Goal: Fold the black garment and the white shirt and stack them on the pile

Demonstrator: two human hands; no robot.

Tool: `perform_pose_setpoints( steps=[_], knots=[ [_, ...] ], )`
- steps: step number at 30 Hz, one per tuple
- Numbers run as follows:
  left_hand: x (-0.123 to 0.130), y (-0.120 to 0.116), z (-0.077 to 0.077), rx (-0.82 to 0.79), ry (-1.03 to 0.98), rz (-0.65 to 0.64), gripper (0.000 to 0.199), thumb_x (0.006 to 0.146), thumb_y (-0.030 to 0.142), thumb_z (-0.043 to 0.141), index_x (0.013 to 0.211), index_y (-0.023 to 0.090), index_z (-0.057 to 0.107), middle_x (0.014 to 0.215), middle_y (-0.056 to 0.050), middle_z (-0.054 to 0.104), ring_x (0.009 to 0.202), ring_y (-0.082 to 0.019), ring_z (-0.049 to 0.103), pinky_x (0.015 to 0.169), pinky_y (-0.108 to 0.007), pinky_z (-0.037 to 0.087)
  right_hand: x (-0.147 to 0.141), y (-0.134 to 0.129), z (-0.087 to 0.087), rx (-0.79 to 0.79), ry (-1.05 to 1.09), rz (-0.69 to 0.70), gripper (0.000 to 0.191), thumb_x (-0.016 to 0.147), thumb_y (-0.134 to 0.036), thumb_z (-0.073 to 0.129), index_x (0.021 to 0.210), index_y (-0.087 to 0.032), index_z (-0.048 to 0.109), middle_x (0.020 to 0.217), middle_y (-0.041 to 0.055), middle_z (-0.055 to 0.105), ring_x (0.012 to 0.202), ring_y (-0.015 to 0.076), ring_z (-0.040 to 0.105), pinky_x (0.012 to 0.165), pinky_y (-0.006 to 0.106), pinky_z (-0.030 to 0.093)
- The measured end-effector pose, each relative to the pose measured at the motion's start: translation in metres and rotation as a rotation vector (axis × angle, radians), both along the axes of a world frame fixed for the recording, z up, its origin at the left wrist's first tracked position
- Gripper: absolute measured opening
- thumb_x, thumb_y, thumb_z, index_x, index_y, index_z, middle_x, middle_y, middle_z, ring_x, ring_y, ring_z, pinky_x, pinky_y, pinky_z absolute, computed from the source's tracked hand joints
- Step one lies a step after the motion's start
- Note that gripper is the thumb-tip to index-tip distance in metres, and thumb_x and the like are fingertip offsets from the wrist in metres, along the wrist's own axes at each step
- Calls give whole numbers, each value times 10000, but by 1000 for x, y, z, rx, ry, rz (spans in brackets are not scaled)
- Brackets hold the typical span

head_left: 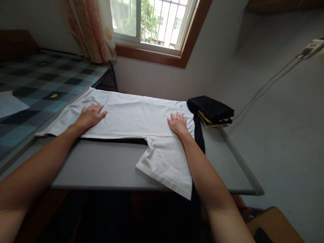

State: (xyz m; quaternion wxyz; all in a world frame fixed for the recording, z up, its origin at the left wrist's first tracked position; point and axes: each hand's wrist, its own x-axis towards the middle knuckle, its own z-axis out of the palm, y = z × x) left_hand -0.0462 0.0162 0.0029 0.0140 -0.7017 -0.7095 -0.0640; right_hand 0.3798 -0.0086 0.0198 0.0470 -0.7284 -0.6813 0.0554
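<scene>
A white T-shirt (134, 114) lies spread sideways on a light grey tabletop (101, 165). Its hem end points left, and one short sleeve (169, 162) hangs toward me past the table's front edge. Flat on the left part of the shirt rests my left hand (91, 114), fingers apart. My right hand (178, 123) presses on the shirt's right end, near some gathered wrinkles, with its fingers spread. A black cloth (199, 135) shows from under the shirt along its right end and lower edge; most of it is hidden.
A folded black stack of cloth (211, 108) sits at the table's back right corner, with a yellow bit showing. To the left is a bed with a checked cover (50, 77) and a white paper (11, 104). Cords (265, 89) run from a wall socket (312, 49).
</scene>
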Motion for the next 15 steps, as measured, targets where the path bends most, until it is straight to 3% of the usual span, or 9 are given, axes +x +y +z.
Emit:
perform_pose_setpoints(
  steps=[15],
  knots=[
    [5,-5,6,-11,-69,8,697,966,521,285,1564,186,414,1635,-125,380,1519,-343,308,1215,-550,231,2,2,-4,9,24,11,611,1041,-440,331,1587,-171,388,1685,185,254,1556,383,185,1222,579,184]
  ],
)
